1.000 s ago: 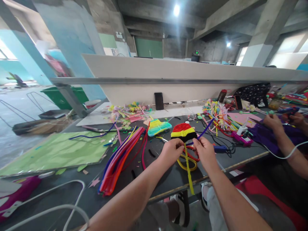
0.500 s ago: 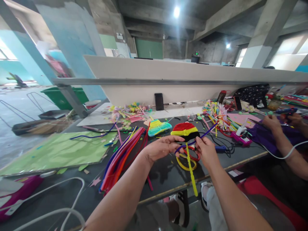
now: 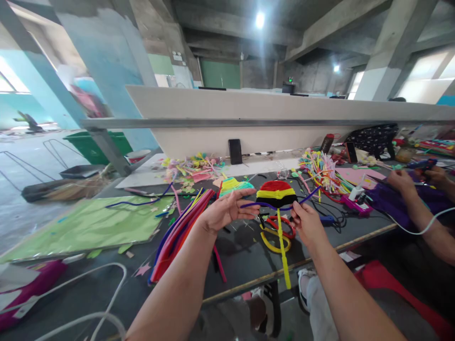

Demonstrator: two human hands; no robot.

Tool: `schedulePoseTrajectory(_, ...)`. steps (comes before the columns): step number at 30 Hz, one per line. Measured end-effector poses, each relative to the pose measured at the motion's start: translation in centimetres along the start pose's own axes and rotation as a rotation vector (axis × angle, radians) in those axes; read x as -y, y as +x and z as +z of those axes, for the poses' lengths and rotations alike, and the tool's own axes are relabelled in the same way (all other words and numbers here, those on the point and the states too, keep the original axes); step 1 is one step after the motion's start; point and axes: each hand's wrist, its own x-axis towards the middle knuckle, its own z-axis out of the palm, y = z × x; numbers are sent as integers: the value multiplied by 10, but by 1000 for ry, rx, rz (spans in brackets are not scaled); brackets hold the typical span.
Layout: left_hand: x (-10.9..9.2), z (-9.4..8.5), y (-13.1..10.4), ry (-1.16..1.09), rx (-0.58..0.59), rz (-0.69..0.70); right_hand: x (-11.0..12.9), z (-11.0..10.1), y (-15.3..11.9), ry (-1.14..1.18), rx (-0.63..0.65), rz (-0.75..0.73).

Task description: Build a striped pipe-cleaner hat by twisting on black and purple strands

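Note:
A striped piece of red, yellow and black pipe cleaners [image 3: 276,190], rounded on top, stands over a yellow pipe-cleaner stem [image 3: 283,253] that points down towards the table edge. Along its black lower edge runs a purple pipe cleaner [image 3: 272,206]. My right hand [image 3: 307,222] pinches this strand at the piece's right corner. On the other side, my left hand [image 3: 227,210] has the strand's left end between its fairly straight fingers. Scissors with red and yellow handles [image 3: 273,241] lie under the stem. Behind my left hand is a yellow and turquoise pipe-cleaner piece [image 3: 232,185], partly hidden.
A bundle of pipe cleaners [image 3: 181,232] lies beside my left forearm. Further left are a green sheet pack [image 3: 88,227] and a magenta glue gun [image 3: 31,289] with a white cord. A phone [image 3: 235,151] leans at the back. At right, a co-worker's hands [image 3: 403,182] work over purple material.
My left hand has moved left, away from the striped piece, along the purple pipe cleaner. The strand now stretches straighter beneath the piece. My right hand has shifted only slightly.

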Motion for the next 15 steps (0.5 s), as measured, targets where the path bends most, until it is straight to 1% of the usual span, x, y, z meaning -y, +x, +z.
schedulePoseTrajectory(4, 3, -5, 0, -63, 55, 25, 1, 1, -2, 81, 26, 58)
schedulePoseTrajectory(7, 8, -4, -2, -72, 99, 23, -5, 5, -3, 110, 39, 95)
schedulePoseTrajectory(8, 9, -3, -2, -65, 95, 16, -8, 7, -3, 109, 30, 105)
schedulePoseTrajectory(10, 13, -1, 1, -28, 36, -6, -16, 10, -4, 85, 5, 121)
schedulePoseTrajectory(13, 20, 3, 10, 51, -138, -26, -27, 14, -4, -39, -14, 124)
schedulePoseTrajectory(15, 26, 3, 17, 103, -256, -2, -33, 15, -3, -156, -9, 118)
